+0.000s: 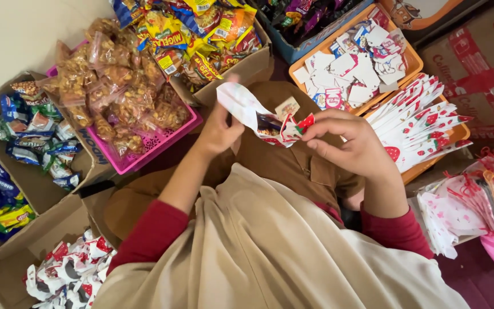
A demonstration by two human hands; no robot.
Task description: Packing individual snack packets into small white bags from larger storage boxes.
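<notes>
Both hands grasp one small bag (258, 117) between them: left hand (219, 130) pinches its upper end, right hand (350, 143) its mouth, seemingly filling it; next calls for closing it steadily.

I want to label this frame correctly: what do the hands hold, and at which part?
Both hold one strawberry-print paper bag: left hand at its white end, right hand at its red-patterned end.

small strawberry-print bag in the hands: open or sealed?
Open. The left hand and right hand hold the strawberry-print bag by opposite ends; its mouth gapes by the right fingertips, with snack items visible inside.
</notes>
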